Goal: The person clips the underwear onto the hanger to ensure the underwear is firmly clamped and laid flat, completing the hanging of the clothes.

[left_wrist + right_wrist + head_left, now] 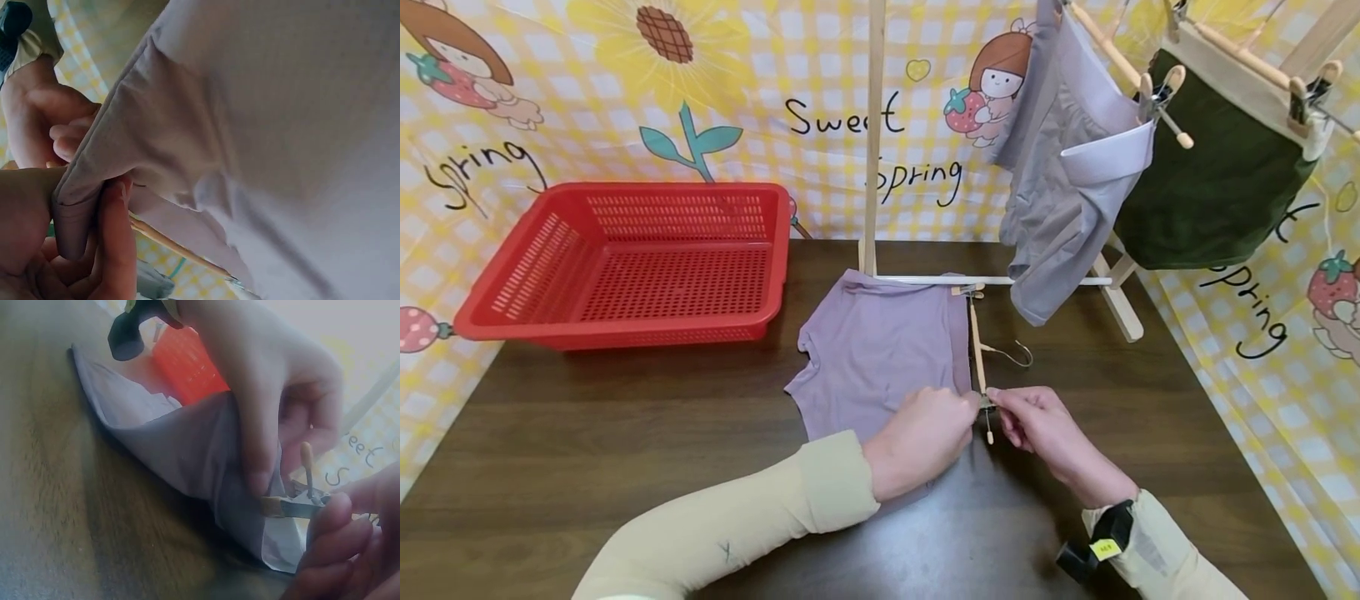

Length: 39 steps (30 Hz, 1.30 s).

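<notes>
Lilac shorts (880, 350) lie on the dark wooden table, waistband toward the right. My left hand (925, 433) pinches the near corner of the waistband between thumb and fingers, as the left wrist view shows on the folded cloth (78, 212). A wooden clip hanger (977, 346) lies along the waistband, its metal hook pointing right. Its far clip (967, 290) sits at the far corner of the waistband. At the near end, my right hand (1048, 429) pinches the near clip (290, 506), which meets the cloth beside my left thumb.
A red plastic basket (617, 335) stands at the back left. Behind the shorts rises a wooden rack with an upright post (874, 142) and a white bottom bar (1000, 281). Grey shorts (1060, 183) and a dark green garment (1217, 167) hang from clip hangers at the right.
</notes>
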### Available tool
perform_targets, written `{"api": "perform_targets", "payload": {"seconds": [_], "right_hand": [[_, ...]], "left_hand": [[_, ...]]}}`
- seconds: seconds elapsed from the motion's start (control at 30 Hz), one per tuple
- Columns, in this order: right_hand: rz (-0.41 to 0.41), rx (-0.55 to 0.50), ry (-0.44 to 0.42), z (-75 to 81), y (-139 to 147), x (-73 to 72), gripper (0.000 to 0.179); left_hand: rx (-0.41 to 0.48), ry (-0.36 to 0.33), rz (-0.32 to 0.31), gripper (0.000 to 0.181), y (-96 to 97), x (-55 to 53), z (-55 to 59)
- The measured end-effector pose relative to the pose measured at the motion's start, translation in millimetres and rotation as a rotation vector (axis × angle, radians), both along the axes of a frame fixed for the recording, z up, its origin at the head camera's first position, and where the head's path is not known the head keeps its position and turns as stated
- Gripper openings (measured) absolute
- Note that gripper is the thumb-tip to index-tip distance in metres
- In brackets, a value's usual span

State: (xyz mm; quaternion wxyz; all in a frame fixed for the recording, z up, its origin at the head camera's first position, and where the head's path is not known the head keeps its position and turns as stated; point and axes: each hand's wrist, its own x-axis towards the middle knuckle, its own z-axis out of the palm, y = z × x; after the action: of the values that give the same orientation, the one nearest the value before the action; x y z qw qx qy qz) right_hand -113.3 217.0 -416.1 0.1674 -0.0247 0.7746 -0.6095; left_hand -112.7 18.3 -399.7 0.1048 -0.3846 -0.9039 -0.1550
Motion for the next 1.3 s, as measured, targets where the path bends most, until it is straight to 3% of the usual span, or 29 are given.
{"api": "perform_targets", "payload": {"seconds": [0.17, 0.53, 0.63, 0.77, 0.9, 1.13, 1.3], "right_hand": [[0.008, 0.051, 0.005, 0.4, -3.8, -3.0, 0.050], [-0.057, 0.055, -0.078, -0.5, -6.7, -5.7, 0.066], [-0.038, -0.018, -0.169, 1.2, -5.4, -10.1, 0.070], [0.002, -0.191, -0.323, -0.3, -0.8, -20.6, 0.077], [0.013, -0.284, -0.400, -9.4, 0.9, -30.3, 0.080], [-0.023, -0.324, -0.319, -24.4, -9.7, -40.5, 0.053], [-0.043, -0.341, -0.206, -26.2, -17.0, -43.6, 0.053]], "left_hand": [[-0.037, 0.055, 0.001, 0.015, 3.9, -2.7, 4.5], [0.006, -0.014, 0.007, 0.008, 1.5, -4.9, 10.0], [0.027, -0.035, 0.011, 0.004, -0.3, -4.5, 11.8], [0.067, -0.047, 0.023, 0.007, -3.6, -4.1, 15.2], [0.077, -0.035, 0.016, 0.010, -6.8, -2.4, 16.6], [0.095, -0.028, -0.009, 0.010, -10.2, 3.5, 18.0], [0.119, -0.024, -0.025, 0.009, -14.4, 7.5, 20.9]]}}
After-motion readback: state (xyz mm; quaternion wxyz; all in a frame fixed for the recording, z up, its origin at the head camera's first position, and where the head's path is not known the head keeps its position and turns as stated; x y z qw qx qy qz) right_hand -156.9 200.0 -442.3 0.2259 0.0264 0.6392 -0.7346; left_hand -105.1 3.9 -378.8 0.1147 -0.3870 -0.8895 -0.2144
